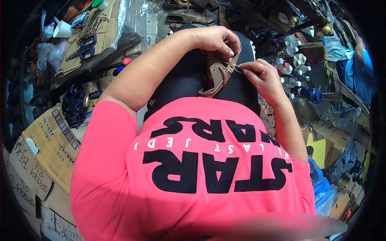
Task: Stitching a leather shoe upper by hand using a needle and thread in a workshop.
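Note:
A brown leather shoe upper (217, 74) with eyelet holes lies over my dark-clad lap. My left hand (219, 41) is bent over its far end, with the thumb and fingers closed on the leather edge. Pale thread (238, 67) crosses the upper near the middle and forms small stitches or lacing there. To the right of the upper, my right hand (263, 76) pinches the thread between thumb and fingertips. Whether a needle is in that pinch cannot be made out. The upper's curved lower part rests near my shirt hem.
Blue-handled scissors (86, 48) lie on brown sheets at the far left, with a white cup (62, 29) beyond. Cardboard boxes (51, 148) are stacked at the near left. Several capped bottles (291, 64) stand to the right. More brown shoe pieces (189, 17) lie ahead.

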The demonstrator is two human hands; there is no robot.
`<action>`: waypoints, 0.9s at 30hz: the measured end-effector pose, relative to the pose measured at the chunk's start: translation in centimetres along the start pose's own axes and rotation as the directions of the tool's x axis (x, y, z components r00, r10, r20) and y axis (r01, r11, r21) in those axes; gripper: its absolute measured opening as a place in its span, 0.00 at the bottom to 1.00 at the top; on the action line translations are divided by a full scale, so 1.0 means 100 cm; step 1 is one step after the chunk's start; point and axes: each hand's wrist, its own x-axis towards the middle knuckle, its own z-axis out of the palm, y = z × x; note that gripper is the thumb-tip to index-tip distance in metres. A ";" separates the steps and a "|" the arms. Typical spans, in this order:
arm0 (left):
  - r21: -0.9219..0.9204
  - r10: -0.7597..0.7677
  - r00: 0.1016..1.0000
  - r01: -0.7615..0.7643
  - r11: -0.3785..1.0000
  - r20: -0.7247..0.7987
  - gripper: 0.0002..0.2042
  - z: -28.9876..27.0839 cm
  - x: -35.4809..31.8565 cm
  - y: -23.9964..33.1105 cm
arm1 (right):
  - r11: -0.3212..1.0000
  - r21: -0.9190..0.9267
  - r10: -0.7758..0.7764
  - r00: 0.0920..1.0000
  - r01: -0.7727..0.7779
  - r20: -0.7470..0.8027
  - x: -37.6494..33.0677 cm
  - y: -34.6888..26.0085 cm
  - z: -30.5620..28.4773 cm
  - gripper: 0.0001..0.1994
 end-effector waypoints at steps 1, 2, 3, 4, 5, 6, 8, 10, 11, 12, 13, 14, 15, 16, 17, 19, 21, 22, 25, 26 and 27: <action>0.000 -0.001 1.000 0.001 1.000 0.000 0.09 0.000 -0.001 0.002 | 1.000 0.001 0.000 1.000 0.000 0.001 0.001 -0.001 0.000 0.07; -0.010 -0.022 1.000 0.022 1.000 0.005 0.09 -0.001 -0.002 0.003 | 1.000 -0.014 0.009 1.000 -0.009 -0.002 0.002 -0.001 -0.001 0.08; -0.018 -0.042 0.999 0.042 0.999 0.010 0.09 -0.001 -0.004 0.005 | 0.999 -0.029 0.017 1.000 -0.017 -0.005 0.002 -0.003 -0.001 0.08; -0.018 -0.043 0.999 0.043 0.999 0.009 0.09 -0.001 -0.004 0.004 | 0.999 -0.028 0.016 1.000 -0.017 -0.004 0.003 -0.004 0.000 0.08; -0.010 -0.034 0.999 0.034 0.999 0.013 0.09 -0.002 -0.004 0.001 | 0.999 -0.045 0.001 1.000 -0.002 -0.018 0.003 -0.006 0.001 0.08; -0.002 -0.023 1.000 0.023 1.000 0.017 0.09 -0.002 -0.004 0.001 | 0.998 -0.064 -0.014 0.999 0.012 -0.033 0.003 -0.008 0.002 0.08; 0.017 -0.011 1.000 0.011 1.000 0.007 0.09 -0.001 -0.004 -0.001 | 0.995 -0.087 -0.048 0.997 0.043 -0.062 0.002 -0.005 0.009 0.07; 0.038 0.000 1.000 0.000 0.999 -0.002 0.09 -0.001 -0.005 0.002 | 0.991 -0.109 -0.083 0.992 0.073 -0.091 0.002 -0.001 0.016 0.07; 0.019 -0.014 1.000 0.014 1.000 -0.002 0.09 -0.002 -0.005 0.003 | 0.989 -0.116 -0.111 0.985 0.095 -0.132 0.002 0.000 0.018 0.07; -0.002 -0.029 1.000 0.029 1.000 -0.001 0.09 -0.001 -0.005 0.004 | 0.986 -0.124 -0.136 0.975 0.115 -0.173 0.000 0.001 0.020 0.07; -0.004 -0.028 1.000 0.028 1.000 -0.001 0.09 -0.001 -0.005 0.003 | 0.986 -0.124 -0.135 0.976 0.114 -0.172 0.000 0.001 0.022 0.07; 0.000 -0.017 1.000 0.017 1.000 0.012 0.09 -0.001 -0.005 0.001 | 0.972 -0.180 -0.182 0.969 0.152 -0.168 0.001 0.001 0.024 0.07; 0.005 -0.008 1.000 0.008 1.000 0.023 0.10 -0.002 -0.006 0.001 | 0.953 -0.234 -0.232 0.959 0.192 -0.161 0.002 0.000 0.025 0.07; 0.005 -0.008 1.000 0.008 1.000 0.021 0.10 -0.003 -0.007 0.001 | 0.953 -0.235 -0.234 0.959 0.193 -0.159 0.003 0.001 0.024 0.07; 0.066 0.025 0.999 -0.027 0.997 0.030 0.11 -0.004 -0.008 0.002 | 0.958 -0.219 -0.219 0.965 0.185 -0.144 0.004 0.002 0.023 0.07; 0.126 0.053 0.998 -0.058 0.990 0.035 0.12 -0.005 -0.011 0.004 | 0.962 -0.202 -0.210 0.970 0.182 -0.122 0.004 0.004 0.020 0.08; 0.132 0.098 0.992 -0.108 0.985 0.077 0.15 -0.008 -0.014 0.006 | 0.995 0.100 -0.003 1.000 0.005 -0.015 0.007 0.008 0.016 0.09; 0.133 0.098 0.993 -0.107 0.985 0.073 0.15 -0.007 -0.015 0.007 | 0.995 0.098 -0.007 1.000 0.008 -0.013 0.008 0.011 0.015 0.09; 0.155 0.092 0.995 -0.098 0.983 0.047 0.16 -0.005 -0.015 0.009 | 0.983 0.181 -0.022 0.999 0.015 0.037 0.011 0.021 0.014 0.10; 0.144 0.093 0.995 -0.097 0.985 0.036 0.16 -0.004 -0.015 0.008 | 0.970 0.242 -0.002 0.998 -0.011 0.055 0.012 0.024 0.015 0.09; 0.132 0.093 0.995 -0.096 0.987 0.025 0.16 -0.003 -0.015 0.006 | 0.953 0.302 0.016 0.997 -0.038 0.075 0.013 0.026 0.016 0.09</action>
